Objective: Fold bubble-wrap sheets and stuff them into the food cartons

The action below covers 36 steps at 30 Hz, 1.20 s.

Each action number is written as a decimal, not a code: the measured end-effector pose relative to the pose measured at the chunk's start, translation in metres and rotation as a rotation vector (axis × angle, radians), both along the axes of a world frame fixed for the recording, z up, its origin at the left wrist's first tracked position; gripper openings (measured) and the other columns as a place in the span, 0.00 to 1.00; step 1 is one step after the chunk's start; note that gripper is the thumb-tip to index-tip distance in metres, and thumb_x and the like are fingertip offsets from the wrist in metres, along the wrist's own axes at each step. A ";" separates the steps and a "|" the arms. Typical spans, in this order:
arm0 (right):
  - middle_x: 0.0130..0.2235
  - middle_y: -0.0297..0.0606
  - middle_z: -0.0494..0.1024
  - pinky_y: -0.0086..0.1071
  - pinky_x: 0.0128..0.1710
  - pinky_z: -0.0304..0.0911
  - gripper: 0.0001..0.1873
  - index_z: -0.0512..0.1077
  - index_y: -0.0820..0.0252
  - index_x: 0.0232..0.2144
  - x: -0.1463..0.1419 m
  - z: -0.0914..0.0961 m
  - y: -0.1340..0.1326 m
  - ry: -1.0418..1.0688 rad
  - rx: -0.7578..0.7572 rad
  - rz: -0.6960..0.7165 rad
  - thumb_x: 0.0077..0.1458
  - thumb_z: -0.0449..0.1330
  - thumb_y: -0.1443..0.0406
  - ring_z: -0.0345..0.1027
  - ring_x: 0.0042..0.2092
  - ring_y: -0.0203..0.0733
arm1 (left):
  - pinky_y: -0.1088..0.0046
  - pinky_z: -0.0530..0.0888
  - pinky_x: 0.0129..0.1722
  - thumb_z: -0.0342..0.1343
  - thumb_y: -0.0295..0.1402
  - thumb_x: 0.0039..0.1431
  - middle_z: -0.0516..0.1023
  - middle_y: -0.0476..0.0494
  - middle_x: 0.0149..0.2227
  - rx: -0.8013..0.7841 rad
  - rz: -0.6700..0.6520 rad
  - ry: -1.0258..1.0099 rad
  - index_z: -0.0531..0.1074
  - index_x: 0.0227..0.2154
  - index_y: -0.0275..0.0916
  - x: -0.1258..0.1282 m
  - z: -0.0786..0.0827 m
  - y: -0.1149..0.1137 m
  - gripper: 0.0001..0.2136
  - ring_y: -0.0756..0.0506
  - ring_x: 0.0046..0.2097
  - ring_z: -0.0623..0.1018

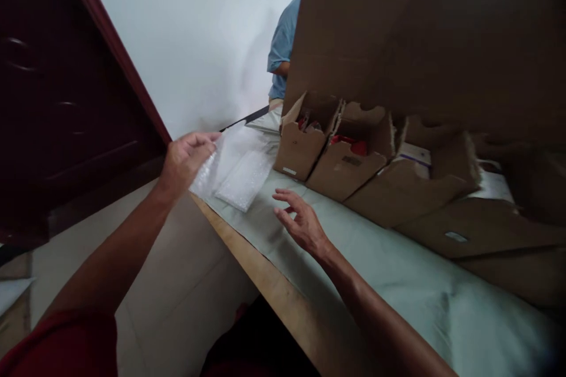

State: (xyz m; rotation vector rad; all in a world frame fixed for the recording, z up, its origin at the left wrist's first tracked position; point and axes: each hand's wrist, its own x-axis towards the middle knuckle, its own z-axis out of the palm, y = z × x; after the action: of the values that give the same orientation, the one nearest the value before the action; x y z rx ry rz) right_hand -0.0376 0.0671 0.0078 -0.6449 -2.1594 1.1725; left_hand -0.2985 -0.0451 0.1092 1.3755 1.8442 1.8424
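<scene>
My left hand (186,156) is raised beside the table's near edge, its fingers pinched on the corner of a clear bubble-wrap bag (221,162). A second bubble-wrap bag (245,182) lies flat on the table just under and to the right of it. My right hand (300,221) hovers low over the pale green table cover (375,259), fingers spread and holding nothing, a little to the right of the bags.
Several open cardboard boxes (305,141) with red and white items stand in a row behind my right hand, with a tall cardboard sheet (424,41) behind them. A person in a blue shirt (283,41) stands at the far end. A dark wooden door (57,88) is at left.
</scene>
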 end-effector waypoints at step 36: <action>0.23 0.24 0.65 0.27 0.23 0.50 0.28 0.72 0.60 0.52 0.313 -0.017 -0.090 0.214 -0.540 -0.670 0.49 0.68 0.58 0.57 0.24 0.32 | 0.52 0.74 0.54 0.55 0.33 0.63 0.78 0.36 0.48 -0.095 -0.607 0.827 0.75 0.52 0.39 0.288 -0.128 0.035 0.16 0.36 0.51 0.76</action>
State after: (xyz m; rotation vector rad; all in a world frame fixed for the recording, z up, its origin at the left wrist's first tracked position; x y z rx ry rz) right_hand 0.2757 -0.0226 -0.0092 -1.2816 -1.2692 1.3455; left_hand -0.0104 -0.0098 -0.0192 2.5330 1.4518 0.9234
